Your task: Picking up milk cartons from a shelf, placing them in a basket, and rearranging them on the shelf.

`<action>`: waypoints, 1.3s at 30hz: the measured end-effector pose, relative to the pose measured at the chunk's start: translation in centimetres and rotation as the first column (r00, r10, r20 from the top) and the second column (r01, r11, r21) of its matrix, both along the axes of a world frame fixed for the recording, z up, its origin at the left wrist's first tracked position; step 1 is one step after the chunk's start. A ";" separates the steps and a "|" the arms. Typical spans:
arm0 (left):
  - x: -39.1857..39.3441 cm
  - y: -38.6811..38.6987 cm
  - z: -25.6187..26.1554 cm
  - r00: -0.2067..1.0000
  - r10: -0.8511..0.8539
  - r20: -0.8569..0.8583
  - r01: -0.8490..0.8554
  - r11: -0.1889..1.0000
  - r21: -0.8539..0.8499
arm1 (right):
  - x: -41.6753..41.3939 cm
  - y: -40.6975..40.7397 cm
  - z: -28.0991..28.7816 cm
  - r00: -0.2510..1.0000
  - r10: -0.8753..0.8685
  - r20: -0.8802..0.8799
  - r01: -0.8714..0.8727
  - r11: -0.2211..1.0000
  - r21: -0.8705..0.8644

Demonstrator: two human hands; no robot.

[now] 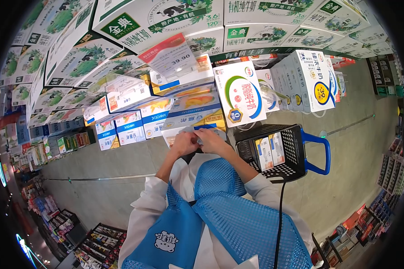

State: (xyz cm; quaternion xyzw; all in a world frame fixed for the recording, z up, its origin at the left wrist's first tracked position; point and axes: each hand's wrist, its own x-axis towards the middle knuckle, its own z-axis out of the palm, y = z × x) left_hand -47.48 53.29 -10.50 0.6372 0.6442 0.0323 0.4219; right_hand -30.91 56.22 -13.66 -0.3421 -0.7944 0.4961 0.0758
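My left hand (184,144) and my right hand (211,140) meet in front of my chest, fingers bent and fingertips close together. They are at the near face of a white, blue and yellow Ambrosial drink carton (171,137) at the front of a stack. What the fingertips hold, if anything, is hidden by the hands. Behind them rise more Ambrosial cartons (197,104) with fruit pictures. A white Yili milk carton (240,94) with a green and blue ring stands just right of the stack.
A black perforated shopping basket (294,148) with a blue handle (326,153) sits to my right, with white cartons (271,151) inside. Satine milk boxes (155,20) are piled above, with a red-and-white price card (168,55) in front. Tall milk cartons (311,80) stand further right.
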 end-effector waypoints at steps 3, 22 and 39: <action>-0.1 -1.0 0.4 0.999 -0.045 -0.029 0.045 0.999 0.013 | -0.4 -0.4 0.2 1.000 0.001 0.002 -0.001 1.000 0.012; -11.5 -5.1 1.1 0.795 -0.552 0.252 0.457 0.818 0.351 | -9.5 -10.9 3.8 0.853 -0.317 0.414 0.311 0.947 0.085; -7.2 -6.9 0.0 0.500 -0.859 0.113 0.819 0.511 0.261 | -9.8 -20.6 5.2 0.715 -0.651 0.254 0.675 0.737 -0.011</action>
